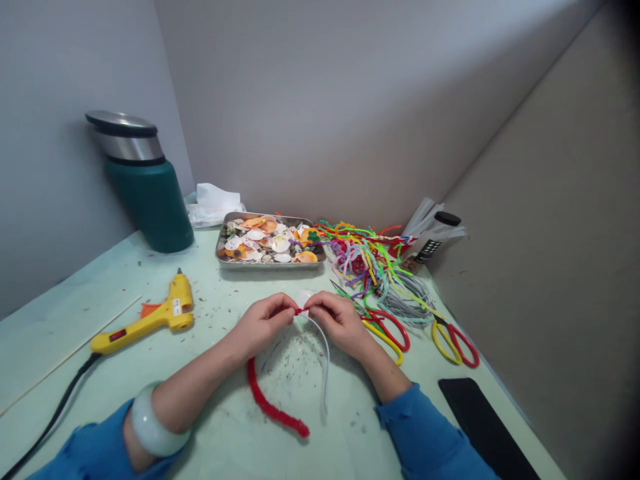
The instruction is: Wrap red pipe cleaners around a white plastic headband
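Observation:
My left hand and my right hand meet at mid-table, fingertips pinched on a short red fuzzy stretch of a thin headband. From under my left hand the red-wrapped part of the band curves down to a rounded end. The bare white part arcs down beside my right hand. Between the two hands, a small bit of red pipe cleaner shows. The rest of the band's top is hidden by my fingers.
A yellow glue gun lies left, near a thin stick and a green bottle. Behind stands a metal tray of shells. Rightward are colourful pipe cleaners, scissors, more scissors, a jar and a black object.

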### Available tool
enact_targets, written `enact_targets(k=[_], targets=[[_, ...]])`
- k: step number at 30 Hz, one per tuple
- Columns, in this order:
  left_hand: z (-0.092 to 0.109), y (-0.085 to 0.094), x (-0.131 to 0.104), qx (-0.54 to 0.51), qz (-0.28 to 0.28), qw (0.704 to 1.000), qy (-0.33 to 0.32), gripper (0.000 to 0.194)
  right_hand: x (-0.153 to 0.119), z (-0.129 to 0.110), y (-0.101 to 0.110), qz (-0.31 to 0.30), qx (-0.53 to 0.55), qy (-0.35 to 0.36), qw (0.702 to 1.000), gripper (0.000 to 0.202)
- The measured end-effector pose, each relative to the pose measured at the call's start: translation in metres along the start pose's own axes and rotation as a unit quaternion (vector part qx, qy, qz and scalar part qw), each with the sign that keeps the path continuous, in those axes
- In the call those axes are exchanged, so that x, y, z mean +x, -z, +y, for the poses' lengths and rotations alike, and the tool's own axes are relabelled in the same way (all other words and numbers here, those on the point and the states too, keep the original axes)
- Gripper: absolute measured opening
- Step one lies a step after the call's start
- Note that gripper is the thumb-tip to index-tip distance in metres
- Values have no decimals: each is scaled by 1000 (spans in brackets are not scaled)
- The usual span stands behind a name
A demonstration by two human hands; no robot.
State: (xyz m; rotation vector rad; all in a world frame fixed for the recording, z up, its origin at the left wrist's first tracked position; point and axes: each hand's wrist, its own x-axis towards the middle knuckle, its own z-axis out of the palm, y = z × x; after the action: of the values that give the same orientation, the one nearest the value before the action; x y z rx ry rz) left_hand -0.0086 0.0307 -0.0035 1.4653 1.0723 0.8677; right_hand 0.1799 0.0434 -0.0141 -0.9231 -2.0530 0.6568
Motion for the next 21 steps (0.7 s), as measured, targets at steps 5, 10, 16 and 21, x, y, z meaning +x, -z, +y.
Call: enact_targets(k=[5, 10, 16, 21], targets=[[7, -1, -2, 2, 15, 999, 39, 25, 0, -1, 1, -5, 6, 5, 1000, 16], [6, 0, -1, -2, 14, 1000, 21, 24, 0, 0, 0, -8, 15, 9, 1000, 16], [5, 1, -1, -19, 7, 1000, 24, 24, 1, 1, 0, -10, 16, 12, 1000, 17], [0, 1, 0, -12, -2, 1000, 3, 24, 0, 0, 0, -12, 13, 17, 1000, 17]])
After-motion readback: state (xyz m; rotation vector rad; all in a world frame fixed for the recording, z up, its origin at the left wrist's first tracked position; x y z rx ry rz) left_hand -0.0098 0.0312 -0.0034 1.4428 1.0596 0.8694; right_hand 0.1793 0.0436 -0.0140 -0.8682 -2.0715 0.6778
